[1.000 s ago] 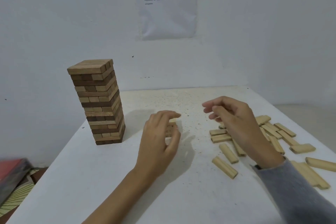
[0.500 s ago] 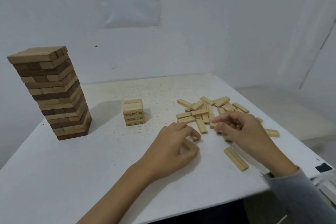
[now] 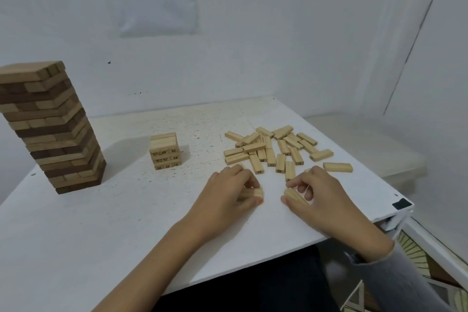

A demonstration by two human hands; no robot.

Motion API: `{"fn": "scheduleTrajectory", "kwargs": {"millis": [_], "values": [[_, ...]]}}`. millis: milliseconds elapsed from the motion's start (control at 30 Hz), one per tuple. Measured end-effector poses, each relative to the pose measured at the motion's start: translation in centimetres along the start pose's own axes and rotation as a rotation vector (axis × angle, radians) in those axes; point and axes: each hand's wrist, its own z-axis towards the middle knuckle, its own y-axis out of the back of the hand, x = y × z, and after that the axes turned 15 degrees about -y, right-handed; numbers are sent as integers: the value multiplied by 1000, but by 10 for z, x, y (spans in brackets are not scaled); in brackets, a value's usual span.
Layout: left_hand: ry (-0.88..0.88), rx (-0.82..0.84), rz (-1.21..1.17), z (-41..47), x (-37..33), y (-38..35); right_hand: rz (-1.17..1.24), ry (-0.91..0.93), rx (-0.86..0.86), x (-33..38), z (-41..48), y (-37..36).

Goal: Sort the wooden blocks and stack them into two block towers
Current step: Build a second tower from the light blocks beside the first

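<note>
Nearest to us, both hands work at the front of the white desk (image 3: 126, 223). Our left hand (image 3: 228, 195) has its fingers (image 3: 249, 182) curled round a pale block (image 3: 255, 194), thumb beneath it. Our right hand (image 3: 321, 197), just beside, pinches a second pale block (image 3: 293, 195) between thumb and curled fingers, one end poking out toward the left hand. Both blocks sit low, on or just off the desk; we cannot tell which. Just beyond the hands lies the loose pile (image 3: 273, 152) of pale blocks, with a good many left to stack. Farther back and to the left stands the short pale tower (image 3: 165, 151), only a few layers high with numbers on its block ends, so we judge it barely begun. Farthest left, the tall brown tower (image 3: 50, 129) looks finished.
</note>
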Motion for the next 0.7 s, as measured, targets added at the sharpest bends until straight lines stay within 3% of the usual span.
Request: {"fn": "scheduleTrajectory", "kwargs": {"millis": [167,333,433,567,700], "values": [[71,-47,-165,8,-7,-3,53,20,-50,-3,0,2],[98,-74,-247,19,-8,-6,362,-21,-64,-1,16,13],[175,-133,-344,29,-7,-4,401,-45,-40,-1,35,19],[299,-231,-529,46,-6,-1,326,-50,39,1,66,26],[325,-232,-555,59,3,-3,179,-7,120,8,101,29]]}}
